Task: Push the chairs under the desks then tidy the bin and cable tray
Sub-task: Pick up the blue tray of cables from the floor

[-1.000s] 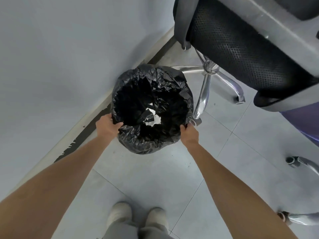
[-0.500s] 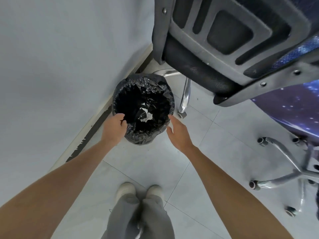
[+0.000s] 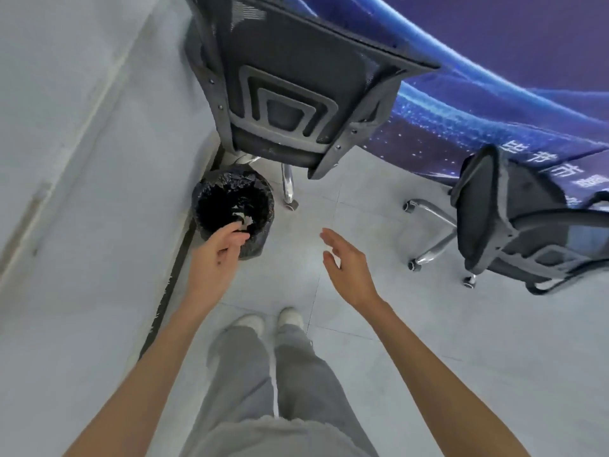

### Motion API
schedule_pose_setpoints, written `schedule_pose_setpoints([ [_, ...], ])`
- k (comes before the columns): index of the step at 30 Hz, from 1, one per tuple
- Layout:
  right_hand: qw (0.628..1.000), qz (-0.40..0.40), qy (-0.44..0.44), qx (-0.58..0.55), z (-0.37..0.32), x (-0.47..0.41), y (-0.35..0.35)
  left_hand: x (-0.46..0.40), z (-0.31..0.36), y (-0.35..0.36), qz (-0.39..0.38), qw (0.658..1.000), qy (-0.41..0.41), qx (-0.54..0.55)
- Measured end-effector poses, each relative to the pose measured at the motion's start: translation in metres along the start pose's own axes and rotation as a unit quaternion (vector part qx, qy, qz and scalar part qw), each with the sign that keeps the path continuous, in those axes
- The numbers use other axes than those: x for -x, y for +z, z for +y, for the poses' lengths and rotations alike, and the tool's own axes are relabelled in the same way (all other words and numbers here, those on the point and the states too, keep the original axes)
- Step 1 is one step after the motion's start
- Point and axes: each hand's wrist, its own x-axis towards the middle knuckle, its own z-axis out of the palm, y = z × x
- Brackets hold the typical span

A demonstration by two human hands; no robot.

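A small bin (image 3: 263, 201) lined with a black bag stands on the tiled floor against the wall, with a white scrap (image 3: 246, 221) inside. My left hand (image 3: 220, 255) hovers over its near rim, fingers loosely curled, holding nothing. My right hand (image 3: 347, 262) is in the air to the right of the bin, fingers straight and spread. A black mesh office chair (image 3: 290, 103) stands right behind the bin, its chrome leg (image 3: 287, 188) beside it. A second black chair (image 3: 504, 219) stands at the right.
A pale wall (image 3: 82, 159) with a dark skirting strip (image 3: 171, 282) runs along the left. A blue star-patterned cloth (image 3: 494, 94) hangs down behind both chairs. My feet (image 3: 270, 319) stand on the grey tiles just behind the bin.
Both hands have let go of the bin bag's rim and lifted away. My view has risen and pulled back, so the second chair and the blue cloth now show.
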Motion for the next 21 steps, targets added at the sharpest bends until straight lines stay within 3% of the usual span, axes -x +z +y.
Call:
schedule_pose_setpoints([
  [4,0.981,0.103,0.100,-0.130,-0.013,0.113,-0.013,0.059,0.013,-0.008,-0.101,0.995,0.003,0.014],
  [9,0.897,0.269,0.230,-0.265,-0.016,0.224,0.023,0.089,0.021,-0.001,-0.276,0.960,0.037,-0.026],
  [15,0.771,0.431,0.332,-0.332,-0.023,0.296,0.075,0.085,0.044,0.042,-0.470,0.867,0.112,-0.121],
  [21,0.625,0.560,0.401,-0.367,-0.004,0.351,0.097,0.126,0.092,0.157,-0.602,0.768,0.166,-0.145],
])
